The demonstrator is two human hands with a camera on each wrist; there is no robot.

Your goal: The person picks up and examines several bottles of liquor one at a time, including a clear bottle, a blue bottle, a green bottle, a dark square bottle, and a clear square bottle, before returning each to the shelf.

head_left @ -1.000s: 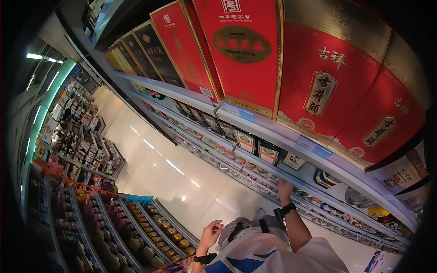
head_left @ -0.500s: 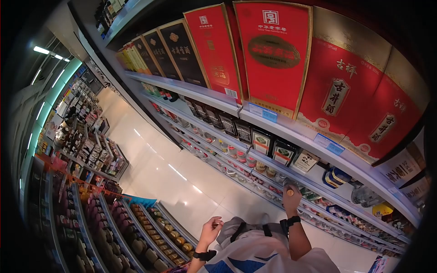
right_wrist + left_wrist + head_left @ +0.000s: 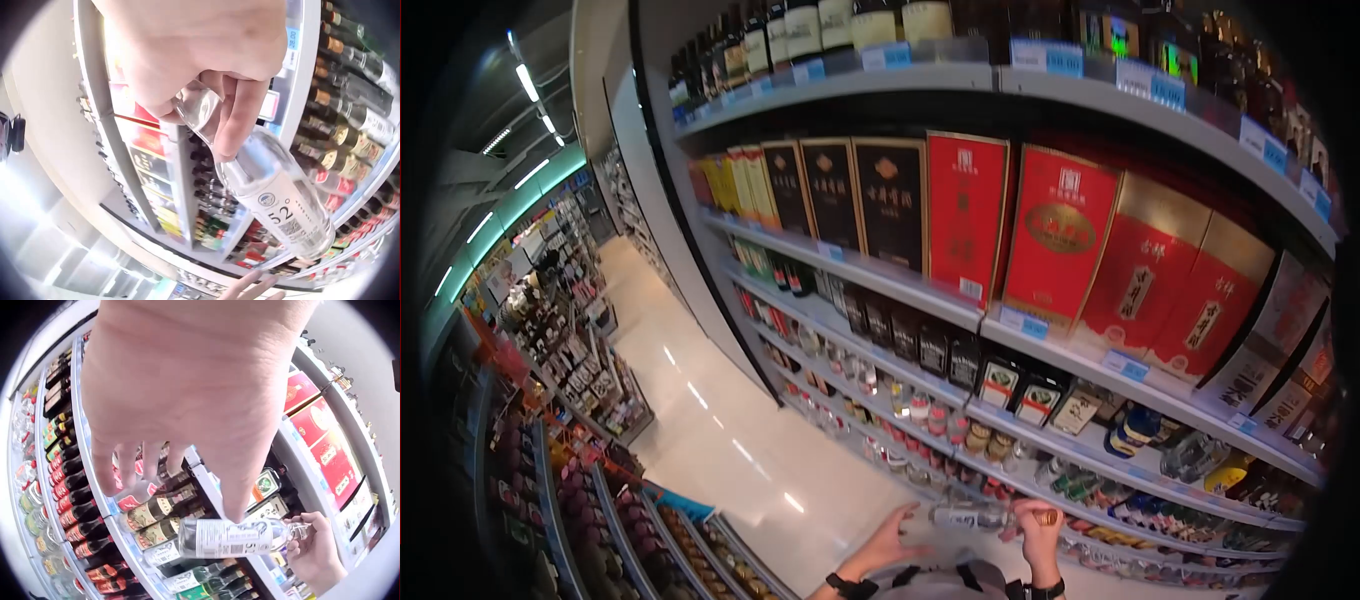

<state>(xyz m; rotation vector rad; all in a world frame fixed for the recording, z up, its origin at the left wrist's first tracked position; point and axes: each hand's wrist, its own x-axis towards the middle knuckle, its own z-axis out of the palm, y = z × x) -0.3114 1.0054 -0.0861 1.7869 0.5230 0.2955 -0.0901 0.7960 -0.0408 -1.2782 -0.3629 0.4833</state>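
Note:
My right hand (image 3: 1037, 532) grips a clear glass bottle (image 3: 972, 516) by its neck, with the cap end poking out past the fingers. The bottle lies nearly sideways in front of my body, its base pointing left. A white label (image 3: 284, 211) marked 52° shows in the right wrist view. My left hand (image 3: 888, 546) is spread with fingers extended, close to the bottle's base. From the left wrist, the thumb (image 3: 236, 503) overlaps the bottle's side in view, while the other fingers reach out beyond the base.
A tall shelf unit carries red boxes (image 3: 1060, 240), black boxes (image 3: 890, 205) and, lower down, rows of bottles (image 3: 78, 509). Price tags line the shelf edges. Behind on the left stands a lower display rack (image 3: 585, 520), with a tiled aisle floor (image 3: 730, 430) between.
My right hand has come away from the lower shelves with the bottle, which is now turned sideways. My left hand has reached forward towards its base. The head view has tilted up, showing higher shelves.

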